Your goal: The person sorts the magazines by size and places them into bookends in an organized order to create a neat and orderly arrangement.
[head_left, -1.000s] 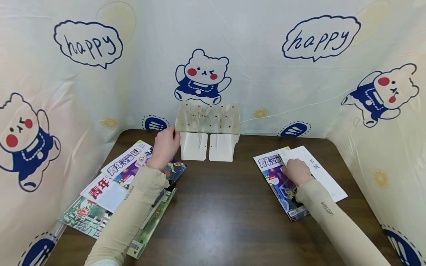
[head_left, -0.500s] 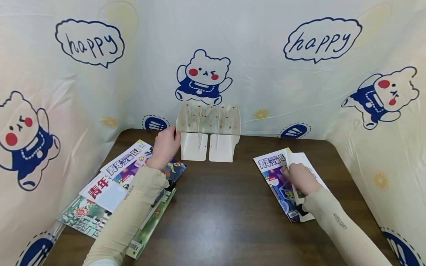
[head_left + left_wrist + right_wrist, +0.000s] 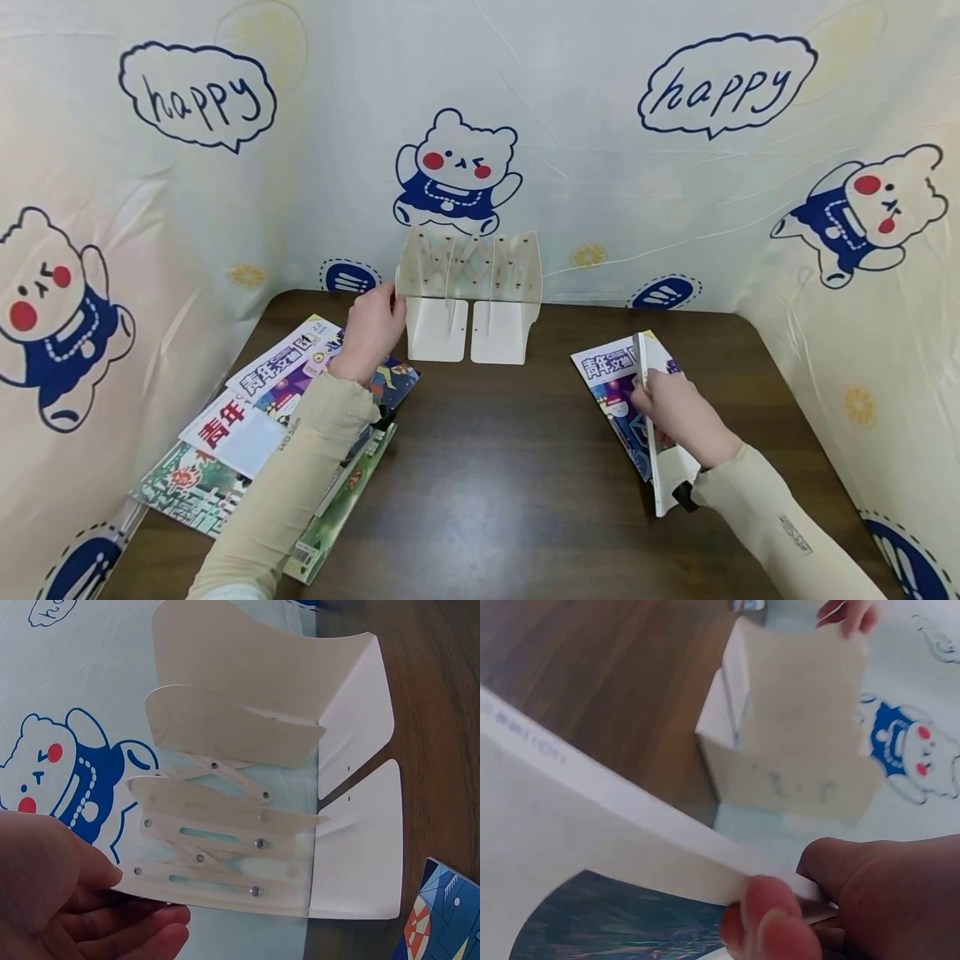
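Note:
A cream folding book rack [image 3: 468,275] with riveted cross-links and white base plates stands at the back of the table. My left hand [image 3: 372,327] pinches its left side panel between thumb and fingers, as the left wrist view shows at the panel's edge [image 3: 225,907]. On the right, my right hand [image 3: 686,412] grips a white-covered magazine [image 3: 647,400] and holds it on edge, its narrow spine turned up. Thumb and fingers clasp this magazine [image 3: 630,817] in the right wrist view. Beneath it lies a purple and blue magazine [image 3: 611,392], partly hidden.
Several overlapping magazines [image 3: 217,442] lie on the left of the brown table [image 3: 480,483], partly under the left forearm. A printed curtain [image 3: 585,167] encloses the table at the back and sides.
My right hand has tipped the white magazine up from lying flat onto its edge, uncovering more of the purple magazine. The left hand stays at the rack.

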Available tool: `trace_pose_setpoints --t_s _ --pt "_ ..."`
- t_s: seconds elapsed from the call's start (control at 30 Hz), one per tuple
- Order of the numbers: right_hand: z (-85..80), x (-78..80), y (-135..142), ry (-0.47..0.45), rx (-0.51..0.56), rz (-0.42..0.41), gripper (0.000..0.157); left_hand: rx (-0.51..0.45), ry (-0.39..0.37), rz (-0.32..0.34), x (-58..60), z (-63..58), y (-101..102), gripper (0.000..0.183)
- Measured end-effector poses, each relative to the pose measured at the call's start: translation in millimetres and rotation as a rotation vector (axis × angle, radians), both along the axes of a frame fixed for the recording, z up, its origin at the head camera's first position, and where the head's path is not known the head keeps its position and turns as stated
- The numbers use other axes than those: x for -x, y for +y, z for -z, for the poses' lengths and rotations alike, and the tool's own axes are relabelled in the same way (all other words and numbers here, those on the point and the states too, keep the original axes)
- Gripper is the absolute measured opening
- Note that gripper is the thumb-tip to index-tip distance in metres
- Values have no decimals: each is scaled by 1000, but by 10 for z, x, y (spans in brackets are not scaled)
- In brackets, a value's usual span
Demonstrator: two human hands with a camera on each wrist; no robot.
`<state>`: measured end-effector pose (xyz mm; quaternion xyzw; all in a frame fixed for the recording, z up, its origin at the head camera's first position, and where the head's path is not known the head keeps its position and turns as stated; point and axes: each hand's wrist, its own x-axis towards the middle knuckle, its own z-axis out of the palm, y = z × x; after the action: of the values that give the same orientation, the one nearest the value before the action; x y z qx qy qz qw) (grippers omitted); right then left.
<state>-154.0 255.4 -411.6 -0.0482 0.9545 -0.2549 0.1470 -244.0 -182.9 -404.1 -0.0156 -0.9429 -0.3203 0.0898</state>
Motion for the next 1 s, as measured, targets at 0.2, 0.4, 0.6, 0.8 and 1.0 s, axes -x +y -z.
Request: trace_pose_setpoints --t_s 0.2,0.4,0.6,0.8,1.0 --pt "-194 -149 -112 64 22 -33 13 -4 -1 -3 3 1 -8 32" --pt "-392 -315 -217 183 50 -53 16 3 10 -3 9 -3 -9 32" --pt "-542 -467 -302 412 40 -86 13 6 10 -7 13 2 -21 33" --pt "-580 -569 -381 622 69 -121 5 2 11 -2 15 12 -23 33" --pt "-608 -647 -450 801 104 -208 12 -2 23 0 7 25 -17 32"
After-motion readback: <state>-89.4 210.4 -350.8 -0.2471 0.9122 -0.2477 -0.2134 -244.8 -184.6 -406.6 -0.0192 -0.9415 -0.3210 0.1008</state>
